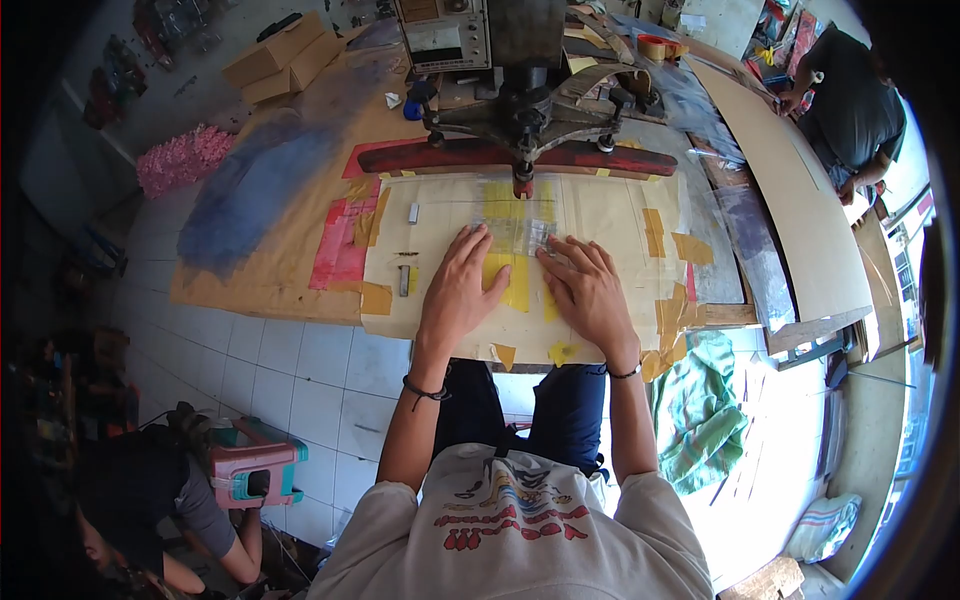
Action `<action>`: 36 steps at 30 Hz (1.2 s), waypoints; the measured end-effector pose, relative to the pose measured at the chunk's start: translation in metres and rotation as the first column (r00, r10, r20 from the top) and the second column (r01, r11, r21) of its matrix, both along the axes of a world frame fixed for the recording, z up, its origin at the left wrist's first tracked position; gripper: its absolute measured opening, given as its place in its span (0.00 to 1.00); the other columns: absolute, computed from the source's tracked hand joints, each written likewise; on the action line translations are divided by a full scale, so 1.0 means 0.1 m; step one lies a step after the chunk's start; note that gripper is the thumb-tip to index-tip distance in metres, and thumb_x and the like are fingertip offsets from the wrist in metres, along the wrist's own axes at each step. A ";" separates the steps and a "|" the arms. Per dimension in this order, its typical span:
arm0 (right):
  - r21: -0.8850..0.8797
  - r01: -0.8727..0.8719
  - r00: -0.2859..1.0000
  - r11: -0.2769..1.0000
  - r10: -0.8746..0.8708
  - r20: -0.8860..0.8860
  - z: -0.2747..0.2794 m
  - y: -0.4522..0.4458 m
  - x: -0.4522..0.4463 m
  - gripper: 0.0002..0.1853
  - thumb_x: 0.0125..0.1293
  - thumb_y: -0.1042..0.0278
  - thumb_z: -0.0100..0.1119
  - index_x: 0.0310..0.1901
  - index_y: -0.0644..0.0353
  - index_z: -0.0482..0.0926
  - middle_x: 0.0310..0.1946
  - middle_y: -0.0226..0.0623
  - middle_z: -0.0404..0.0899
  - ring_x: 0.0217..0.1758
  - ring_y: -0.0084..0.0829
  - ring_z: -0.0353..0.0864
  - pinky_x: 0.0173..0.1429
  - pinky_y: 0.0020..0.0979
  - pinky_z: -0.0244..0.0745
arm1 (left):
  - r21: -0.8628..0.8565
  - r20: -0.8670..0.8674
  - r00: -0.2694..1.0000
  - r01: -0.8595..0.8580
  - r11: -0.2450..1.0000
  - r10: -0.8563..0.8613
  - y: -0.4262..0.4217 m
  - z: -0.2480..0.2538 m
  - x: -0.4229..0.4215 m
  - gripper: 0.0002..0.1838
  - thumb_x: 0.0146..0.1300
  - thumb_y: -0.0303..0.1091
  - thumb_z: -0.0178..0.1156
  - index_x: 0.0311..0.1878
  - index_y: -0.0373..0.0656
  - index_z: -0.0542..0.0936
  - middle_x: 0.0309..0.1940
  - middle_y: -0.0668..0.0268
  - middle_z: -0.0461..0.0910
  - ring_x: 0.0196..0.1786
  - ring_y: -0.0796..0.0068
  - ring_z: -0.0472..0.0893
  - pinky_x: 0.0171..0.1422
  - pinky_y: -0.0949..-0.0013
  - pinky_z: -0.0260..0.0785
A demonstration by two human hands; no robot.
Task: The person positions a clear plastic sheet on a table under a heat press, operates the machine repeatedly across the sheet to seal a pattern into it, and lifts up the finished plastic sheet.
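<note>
My left hand (463, 285) lies on a cream sheet (600, 215) taped to the worktable, its fingers stretched forward and its thumb out to the side. My right hand (588, 285) rests on the same sheet with its fingers spread. Between the fingertips of both hands is a small clear, shiny piece (540, 236), which looks like plastic film; the fingertips are at its edges. Yellow tape (515, 290) runs under and around it. Left of my left hand sit two small metal blocks (413, 213). Neither hand is wrapped around anything.
A machine head with a long dark-red bar (420, 157) stands just beyond my hands. Cardboard boxes (285, 60) and a pink bundle (185, 160) lie at the left. One person (850, 100) stands at the right by a large board (790, 190); another (150, 490) bends near a stool (260, 470).
</note>
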State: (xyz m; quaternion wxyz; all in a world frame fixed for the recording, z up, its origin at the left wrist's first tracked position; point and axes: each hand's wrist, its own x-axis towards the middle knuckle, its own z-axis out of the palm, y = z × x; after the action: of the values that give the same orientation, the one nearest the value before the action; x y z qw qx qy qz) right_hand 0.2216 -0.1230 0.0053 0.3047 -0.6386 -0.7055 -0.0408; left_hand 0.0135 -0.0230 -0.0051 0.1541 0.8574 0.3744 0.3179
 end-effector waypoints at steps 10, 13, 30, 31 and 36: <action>0.016 0.000 0.995 1.000 0.002 -0.096 -0.02 0.00 -0.01 0.17 0.70 0.71 0.62 0.57 0.54 0.91 0.63 0.38 0.85 0.68 0.44 0.81 0.83 0.51 0.66 | 0.006 0.044 0.999 0.021 1.000 -0.022 -0.04 0.05 -0.03 0.23 0.70 0.36 0.70 0.62 0.29 0.82 0.68 0.50 0.80 0.74 0.49 0.76 0.80 0.54 0.69; 0.023 0.008 0.993 1.000 -0.005 -0.115 -0.01 0.01 0.00 0.17 0.70 0.71 0.62 0.58 0.55 0.90 0.63 0.39 0.85 0.69 0.44 0.81 0.83 0.51 0.66 | 0.011 0.035 0.999 0.029 1.000 -0.029 -0.03 0.06 -0.03 0.24 0.70 0.36 0.69 0.63 0.28 0.82 0.69 0.50 0.80 0.75 0.49 0.76 0.81 0.54 0.69; 0.008 0.030 0.989 1.000 -0.029 -0.144 0.02 0.01 -0.03 0.18 0.70 0.72 0.60 0.59 0.57 0.90 0.64 0.40 0.85 0.69 0.45 0.81 0.84 0.51 0.65 | -0.002 0.012 0.999 0.043 0.999 -0.043 -0.04 0.06 -0.04 0.26 0.72 0.38 0.68 0.66 0.30 0.81 0.70 0.51 0.80 0.76 0.49 0.75 0.81 0.54 0.69; 0.014 0.030 0.990 0.999 -0.028 -0.141 0.02 0.01 -0.02 0.18 0.70 0.72 0.60 0.59 0.57 0.90 0.63 0.40 0.85 0.69 0.45 0.81 0.84 0.51 0.65 | -0.002 0.013 0.999 0.044 0.999 -0.044 -0.04 0.06 -0.04 0.26 0.72 0.38 0.68 0.66 0.30 0.81 0.69 0.51 0.80 0.76 0.49 0.75 0.81 0.54 0.69; 0.010 0.008 0.989 1.000 -0.007 -0.146 0.04 0.02 -0.01 0.18 0.69 0.73 0.60 0.58 0.57 0.90 0.62 0.40 0.86 0.69 0.45 0.81 0.84 0.52 0.65 | -0.020 0.048 0.998 0.033 0.999 -0.032 -0.04 0.07 -0.04 0.24 0.72 0.36 0.68 0.65 0.31 0.82 0.68 0.51 0.81 0.75 0.48 0.75 0.80 0.54 0.70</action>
State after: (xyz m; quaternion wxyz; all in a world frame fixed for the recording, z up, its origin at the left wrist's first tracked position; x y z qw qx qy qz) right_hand 0.2210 -0.1212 0.0096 0.3586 -0.6410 -0.6786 0.0011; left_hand 0.0098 -0.0275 0.0014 0.1769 0.8538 0.3600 0.3318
